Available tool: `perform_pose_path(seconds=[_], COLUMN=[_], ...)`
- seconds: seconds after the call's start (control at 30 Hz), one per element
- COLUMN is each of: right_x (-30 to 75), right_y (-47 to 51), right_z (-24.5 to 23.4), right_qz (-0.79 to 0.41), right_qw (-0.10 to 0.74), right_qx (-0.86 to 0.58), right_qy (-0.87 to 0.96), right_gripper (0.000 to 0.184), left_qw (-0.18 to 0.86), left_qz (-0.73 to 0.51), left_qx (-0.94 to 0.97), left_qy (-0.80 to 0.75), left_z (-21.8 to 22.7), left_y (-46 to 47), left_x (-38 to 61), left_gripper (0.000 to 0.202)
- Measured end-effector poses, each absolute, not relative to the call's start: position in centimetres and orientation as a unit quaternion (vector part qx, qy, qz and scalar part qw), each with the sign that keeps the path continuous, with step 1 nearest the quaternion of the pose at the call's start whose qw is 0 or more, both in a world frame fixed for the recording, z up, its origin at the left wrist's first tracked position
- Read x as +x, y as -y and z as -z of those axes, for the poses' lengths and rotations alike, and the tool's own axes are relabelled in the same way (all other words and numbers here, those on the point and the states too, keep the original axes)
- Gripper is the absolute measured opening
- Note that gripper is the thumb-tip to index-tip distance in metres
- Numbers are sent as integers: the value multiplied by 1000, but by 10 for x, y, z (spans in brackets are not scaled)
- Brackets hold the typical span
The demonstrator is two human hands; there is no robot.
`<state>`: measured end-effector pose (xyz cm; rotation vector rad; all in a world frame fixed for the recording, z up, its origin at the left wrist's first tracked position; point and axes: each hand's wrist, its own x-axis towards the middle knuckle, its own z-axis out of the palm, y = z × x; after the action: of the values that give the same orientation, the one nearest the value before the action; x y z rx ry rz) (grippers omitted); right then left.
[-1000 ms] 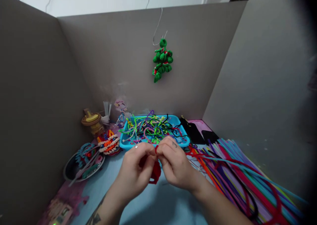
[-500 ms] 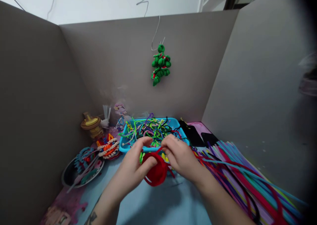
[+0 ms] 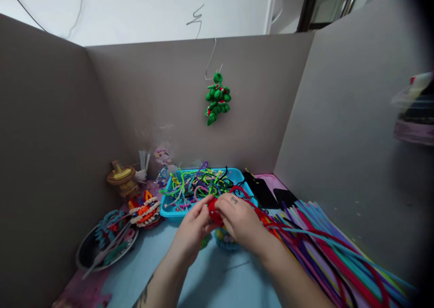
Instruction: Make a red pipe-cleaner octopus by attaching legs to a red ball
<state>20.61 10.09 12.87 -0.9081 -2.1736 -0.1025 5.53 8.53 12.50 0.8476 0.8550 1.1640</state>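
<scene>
Between my hands is a red fuzzy piece [image 3: 214, 212], apparently worked from pipe cleaner, mostly covered by my fingers. My left hand [image 3: 192, 224] pinches it from the left with thumb and fingers. From the right, my right hand [image 3: 239, 217] closes its fingers on the same piece. A red pipe cleaner strand [image 3: 240, 190] loops out behind my right hand. Below the hands, on the light blue surface [image 3: 210, 281], rests a round blue fuzzy piece [image 3: 226, 242] with yellow and lilac dots. A green fuzzy piece [image 3: 205, 241] shows beside it, partly hidden.
A blue tray [image 3: 169, 212] of pipe cleaner scraps stands behind my hands. Long pipe cleaners [image 3: 325, 240] lie at right. At left are a metal bowl [image 3: 81, 258], an orange-and-cream fuzzy piece [image 3: 145, 212] and a lidded jar [image 3: 122, 179]. A green ornament [image 3: 218, 99] hangs from the grey panel.
The red piece has turned from showing its broad round face to being mostly covered, and has moved up slightly. My hands have come closer together around it. The view has shifted slightly.
</scene>
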Motion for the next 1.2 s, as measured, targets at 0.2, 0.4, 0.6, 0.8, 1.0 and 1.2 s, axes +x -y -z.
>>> perform_pose_path(seconds=[0.2,0.4,0.6,0.8,1.0,1.2], right_x=[201,194,194,203,204,204], right_y=[-94,-91,-89,-86,-85,-86], right_z=[-134,-131,-136,-142,-147,-146], right_qz=[-7,-52,-98,-84,-80,-113], right_qw=[447,500,538,565,544,495], right_qx=[-353,-365,-368,-389,-387,-402], right_qy=[822,784,752,723,741,762], right_gripper=[17,13,11,9,10,12], left_qw=[650,594,583,619,623,612], left_qz=[-634,-690,-706,-680,-673,-688], left_qx=[299,307,288,258,251,247], left_qy=[-292,-277,-281,-297,-311,-302], left_z=[-129,-131,-133,-136,-135,-139], left_y=[-80,-75,-74,-75,-74,-75], left_x=[63,66,66,66,65,64], left_gripper=[56,58,61,60,62,61])
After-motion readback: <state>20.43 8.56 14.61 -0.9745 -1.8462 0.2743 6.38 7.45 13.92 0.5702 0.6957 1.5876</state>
